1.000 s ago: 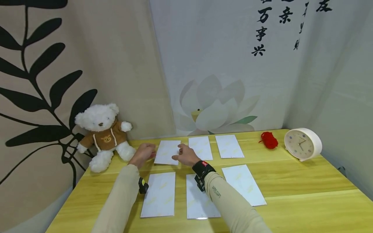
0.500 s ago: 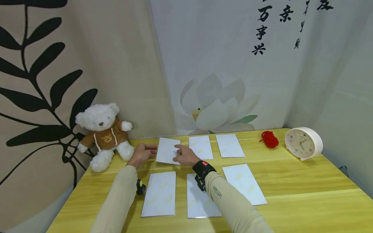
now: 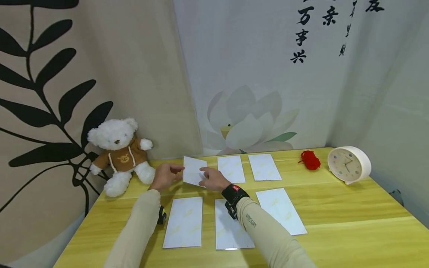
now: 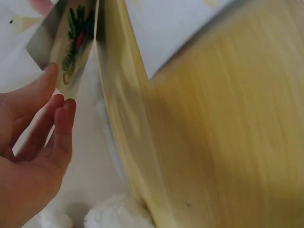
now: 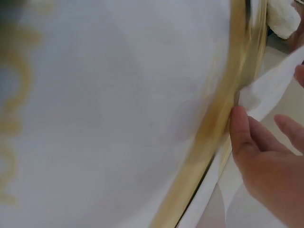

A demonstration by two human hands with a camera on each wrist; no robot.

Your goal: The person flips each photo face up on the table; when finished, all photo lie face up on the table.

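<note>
A: What to list nearest on the desk (image 3: 362,230)?

B: Lined up in front, flat and pale side up: left front card (image 3: 182,223); middle front card (image 3: 222,236), partly hidden by the right sleeve (image 3: 271,234); right front card (image 3: 281,212), set at a slant. Untouched by either hand, all three.

A: And just beyond?

B: Tilted up between both hands, at the left end of the back row: raised card (image 3: 191,170), showing white to the head view, with a green-and-red design (image 4: 78,38) visible from the left wrist. Unclear if touching the desk anywhere.

A: How to describe each grip?

B: Narrow at the left hand (image 3: 164,176), pinching the raised card near a corner between thumb and fingers. Set along the opposite edge at the right hand (image 3: 216,180); cannot tell if pinching or merely steadying.

A: Farther back?

B: Flat in the same row: centre back card (image 3: 231,168) and right back card (image 3: 264,167). Off to the left, seated: teddy bear (image 3: 118,158). Off to the right: red yarn (image 3: 310,160), beside a white clock (image 3: 348,165). Behind everything: lotus-printed backdrop (image 3: 248,126).

A: How far along, then?

B: Judge as early. Apparently partway through a turn, one card of six. Left, on this evidence: raised card not yet laid flat, five others lying pale side up, undersides hidden.
</note>
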